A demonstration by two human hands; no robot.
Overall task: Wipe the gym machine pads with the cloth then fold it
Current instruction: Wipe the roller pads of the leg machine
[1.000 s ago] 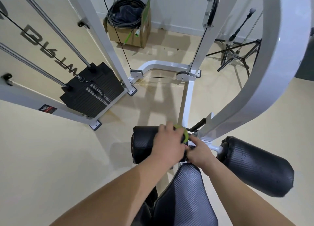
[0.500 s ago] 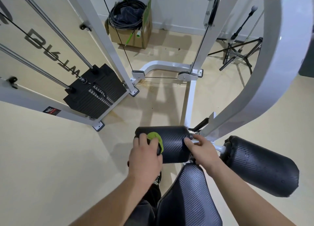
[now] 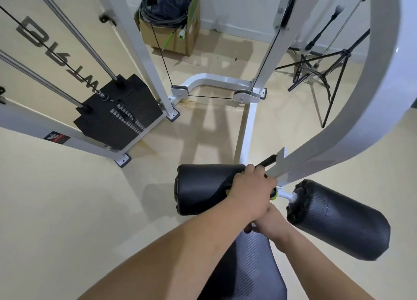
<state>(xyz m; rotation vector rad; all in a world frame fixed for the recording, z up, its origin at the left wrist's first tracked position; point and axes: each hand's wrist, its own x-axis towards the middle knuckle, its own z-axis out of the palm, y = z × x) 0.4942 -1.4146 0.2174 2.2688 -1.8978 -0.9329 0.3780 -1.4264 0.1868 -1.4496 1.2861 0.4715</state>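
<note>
Two black roller pads sit on a white axle ahead of me: the left roller pad [image 3: 200, 187] and the right roller pad [image 3: 338, 220]. A black seat pad [image 3: 248, 268] lies below them, between my forearms. My left hand [image 3: 250, 191] presses a green cloth [image 3: 273, 196] on the left roller's right end; only small green edges show beneath the palm. My right hand [image 3: 273, 225] is tucked under the left wrist at the gap between the rollers, and its fingers are hidden.
The machine's curved white arm [image 3: 361, 108] rises at the right. Its black weight stack [image 3: 119, 112] stands at the left on guide rods. Further back are a cardboard box [image 3: 169, 40] of coiled cables and black tripod stands [image 3: 320, 74]. The floor is beige.
My left hand slid the cloth from the left roller's left end to its right end, by the axle. My right hand dropped below the left wrist.
</note>
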